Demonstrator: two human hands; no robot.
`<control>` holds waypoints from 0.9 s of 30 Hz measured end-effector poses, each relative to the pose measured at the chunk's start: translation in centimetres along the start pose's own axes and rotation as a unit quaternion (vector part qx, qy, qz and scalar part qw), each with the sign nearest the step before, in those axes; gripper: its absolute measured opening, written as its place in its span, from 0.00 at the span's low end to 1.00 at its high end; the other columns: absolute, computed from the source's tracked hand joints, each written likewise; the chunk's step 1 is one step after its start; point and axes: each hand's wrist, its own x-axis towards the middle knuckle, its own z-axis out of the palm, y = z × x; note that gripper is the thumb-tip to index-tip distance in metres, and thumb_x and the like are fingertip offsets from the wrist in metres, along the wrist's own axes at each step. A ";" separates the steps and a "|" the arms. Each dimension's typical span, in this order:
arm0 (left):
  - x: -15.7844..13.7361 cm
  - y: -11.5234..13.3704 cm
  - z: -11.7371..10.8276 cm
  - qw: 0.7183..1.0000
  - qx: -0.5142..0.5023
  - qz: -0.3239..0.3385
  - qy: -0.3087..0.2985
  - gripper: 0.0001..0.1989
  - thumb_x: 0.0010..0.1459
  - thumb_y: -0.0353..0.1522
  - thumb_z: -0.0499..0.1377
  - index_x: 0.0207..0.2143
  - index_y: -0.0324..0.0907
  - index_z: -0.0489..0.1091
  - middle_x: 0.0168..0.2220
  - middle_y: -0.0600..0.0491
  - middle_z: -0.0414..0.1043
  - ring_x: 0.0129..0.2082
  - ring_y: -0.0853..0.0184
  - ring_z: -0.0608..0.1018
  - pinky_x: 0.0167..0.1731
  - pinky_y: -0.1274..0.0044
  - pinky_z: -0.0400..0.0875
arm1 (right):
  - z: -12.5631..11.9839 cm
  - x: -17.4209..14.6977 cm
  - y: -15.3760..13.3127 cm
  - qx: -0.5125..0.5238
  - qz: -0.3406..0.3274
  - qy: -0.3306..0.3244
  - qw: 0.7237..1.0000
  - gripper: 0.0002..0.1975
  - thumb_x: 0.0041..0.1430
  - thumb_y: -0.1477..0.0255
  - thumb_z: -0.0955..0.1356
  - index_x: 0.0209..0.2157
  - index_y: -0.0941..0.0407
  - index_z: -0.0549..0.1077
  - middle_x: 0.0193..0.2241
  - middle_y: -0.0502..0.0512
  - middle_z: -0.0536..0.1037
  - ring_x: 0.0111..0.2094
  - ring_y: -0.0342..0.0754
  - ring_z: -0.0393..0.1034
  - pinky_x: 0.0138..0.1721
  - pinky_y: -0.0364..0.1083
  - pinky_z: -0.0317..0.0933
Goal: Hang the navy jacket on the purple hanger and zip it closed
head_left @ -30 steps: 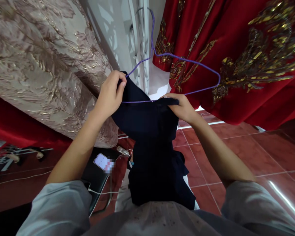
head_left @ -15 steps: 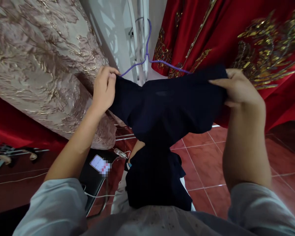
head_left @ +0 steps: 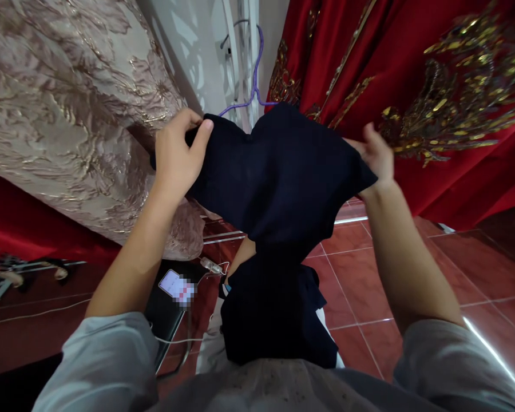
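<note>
A dark navy garment (head_left: 292,166) is spread between my hands, its lower part lying dark over my lap; what kind of garment it is I cannot make out. Its top edge hangs around a purple wire hanger (head_left: 256,74), whose lower bar is mostly hidden by the cloth. My left hand (head_left: 178,149) grips the garment's left end, thumb on the front and fingers behind. At the right end, my right hand (head_left: 375,154) has its thumb raised apart and its fingers stretched out, partly hidden behind the cloth. A corner of the fabric hangs across the right wrist.
A white metal rack (head_left: 252,51) stands ahead. Pinkish embossed fabric (head_left: 90,114) hangs at left, and a red gown with gold sequins (head_left: 412,51) at right. A phone (head_left: 171,283) lies on a black surface beside white cables. Red tiles (head_left: 356,286) cover the floor.
My right hand has moved left and inward, its grip loosened and its thumb lifted. The garment's right end has dropped and folded inward. My left hand has shifted slightly left, still gripping.
</note>
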 end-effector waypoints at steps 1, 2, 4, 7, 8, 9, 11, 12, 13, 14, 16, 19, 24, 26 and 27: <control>0.1 0.4 0.4 1.000 -0.005 0.008 -0.005 0.15 0.65 0.47 0.64 0.39 0.46 0.73 0.37 0.55 0.79 0.49 0.59 0.79 0.55 0.65 0.70 | -0.5 -0.1 -0.5 0.021 0.057 -0.043 0.997 0.30 0.75 0.57 0.60 0.35 0.67 0.80 0.41 0.58 0.83 0.37 0.41 0.79 0.38 0.45 0.67; 0.2 0.9 0.9 1.000 -0.011 0.020 -0.010 0.15 0.65 0.47 0.63 0.41 0.46 0.74 0.40 0.54 0.80 0.51 0.58 0.78 0.57 0.64 0.70 | -1.0 -0.3 -1.3 0.049 0.111 -0.084 0.989 0.27 0.73 0.58 0.62 0.34 0.67 0.81 0.39 0.58 0.84 0.34 0.40 0.78 0.35 0.43 0.65; 0.3 2.4 1.8 0.998 -0.024 0.047 -0.027 0.15 0.66 0.47 0.62 0.46 0.48 0.75 0.48 0.51 0.80 0.57 0.55 0.77 0.61 0.62 0.68 | -1.7 -0.6 -3.1 0.107 0.157 -0.121 0.974 0.15 0.68 0.66 0.70 0.35 0.64 0.82 0.37 0.57 0.85 0.30 0.38 0.77 0.31 0.42 0.63; 0.0 5.1 2.4 0.994 -0.062 0.063 -0.065 0.16 0.66 0.45 0.63 0.52 0.50 0.74 0.57 0.49 0.76 0.64 0.53 0.72 0.66 0.62 0.64 | -2.1 -1.3 -5.6 0.151 0.077 -0.079 0.982 0.05 0.64 0.75 0.72 0.36 0.60 0.83 0.32 0.54 0.84 0.27 0.38 0.75 0.27 0.41 0.58; -0.2 6.0 2.3 0.993 -0.081 0.053 -0.071 0.17 0.65 0.45 0.64 0.53 0.49 0.74 0.57 0.48 0.75 0.65 0.53 0.71 0.66 0.61 0.64 | -2.1 -1.6 -6.2 0.153 0.045 -0.053 0.986 0.05 0.64 0.75 0.72 0.34 0.60 0.83 0.29 0.52 0.82 0.26 0.38 0.73 0.25 0.41 0.55; -0.4 6.7 2.2 0.991 -0.104 0.035 -0.072 0.18 0.65 0.45 0.64 0.53 0.49 0.74 0.57 0.48 0.75 0.65 0.53 0.71 0.65 0.61 0.65 | -2.2 -2.2 -6.8 0.150 0.019 -0.031 0.988 0.06 0.64 0.74 0.72 0.33 0.59 0.82 0.26 0.51 0.79 0.24 0.37 0.69 0.24 0.41 0.52; -1.0 7.9 1.9 0.982 -0.171 -0.024 -0.077 0.17 0.66 0.45 0.63 0.51 0.46 0.74 0.52 0.46 0.77 0.60 0.54 0.76 0.62 0.62 0.69 | -2.0 -3.9 -7.6 0.123 -0.035 -0.019 0.992 0.07 0.64 0.70 0.72 0.34 0.58 0.81 0.23 0.48 0.74 0.22 0.37 0.63 0.23 0.41 0.48; -1.4 8.4 1.9 0.971 -0.215 -0.065 -0.088 0.16 0.67 0.45 0.61 0.50 0.44 0.73 0.49 0.46 0.77 0.56 0.55 0.78 0.59 0.63 0.72 | -1.7 -5.0 -8.0 0.096 -0.060 -0.050 0.992 0.07 0.64 0.67 0.72 0.36 0.56 0.81 0.25 0.48 0.73 0.23 0.37 0.62 0.24 0.42 0.50; -1.9 8.8 1.8 0.954 -0.258 -0.110 -0.102 0.16 0.68 0.45 0.59 0.48 0.43 0.73 0.46 0.46 0.78 0.51 0.57 0.81 0.56 0.63 0.74 | -1.3 -6.3 -8.4 0.065 -0.086 -0.109 0.988 0.08 0.64 0.65 0.73 0.39 0.55 0.80 0.27 0.48 0.73 0.25 0.39 0.63 0.26 0.42 0.53; -2.4 9.1 1.8 0.936 -0.294 -0.157 -0.117 0.14 0.68 0.44 0.58 0.46 0.43 0.71 0.43 0.47 0.77 0.46 0.59 0.82 0.52 0.65 0.76 | -0.8 -7.5 -8.7 0.035 -0.113 -0.193 0.974 0.11 0.64 0.62 0.73 0.43 0.54 0.80 0.30 0.49 0.74 0.27 0.40 0.65 0.28 0.43 0.57; -3.8 9.5 1.4 0.901 -0.329 -0.244 -0.143 0.10 0.65 0.39 0.60 0.43 0.43 0.68 0.38 0.50 0.74 0.38 0.64 0.81 0.43 0.71 0.78 | 0.5 -9.5 -9.0 -0.001 -0.166 -0.379 0.910 0.19 0.63 0.57 0.74 0.50 0.54 0.77 0.36 0.52 0.77 0.33 0.45 0.70 0.34 0.45 0.64; -6.5 10.2 -0.3 0.887 -0.271 -0.304 -0.219 0.09 0.55 0.30 0.61 0.37 0.44 0.64 0.33 0.55 0.69 0.30 0.69 0.75 0.29 0.79 0.70 | 2.2 -10.2 -8.0 0.014 -0.195 -0.496 0.846 0.22 0.65 0.56 0.72 0.53 0.56 0.75 0.45 0.58 0.79 0.44 0.50 0.75 0.46 0.49 0.68; -10.1 10.5 -5.3 0.924 -0.010 -0.143 -0.354 0.05 0.64 0.34 0.55 0.35 0.45 0.69 0.27 0.55 0.69 0.26 0.66 0.71 0.28 0.75 0.66 | 3.3 -7.6 -3.3 -0.040 -0.139 -0.301 0.942 0.26 0.64 0.60 0.73 0.62 0.50 0.71 0.61 0.61 0.72 0.64 0.56 0.65 0.65 0.57 0.60; -10.0 9.5 -6.3 0.938 0.026 -0.101 -0.329 0.08 0.65 0.34 0.54 0.34 0.46 0.72 0.25 0.55 0.71 0.23 0.66 0.72 0.26 0.73 0.65 | 3.6 -7.3 -1.7 -0.037 -0.102 -0.304 0.947 0.28 0.61 0.57 0.75 0.60 0.48 0.73 0.61 0.60 0.72 0.64 0.57 0.65 0.64 0.56 0.62; -9.6 8.8 -6.4 0.947 0.031 -0.096 -0.306 0.09 0.64 0.33 0.54 0.33 0.46 0.73 0.24 0.55 0.71 0.22 0.65 0.72 0.25 0.73 0.65 | 3.7 -7.3 -1.1 -0.020 -0.070 -0.333 0.940 0.22 0.62 0.56 0.74 0.54 0.50 0.78 0.55 0.59 0.76 0.58 0.55 0.71 0.57 0.53 0.67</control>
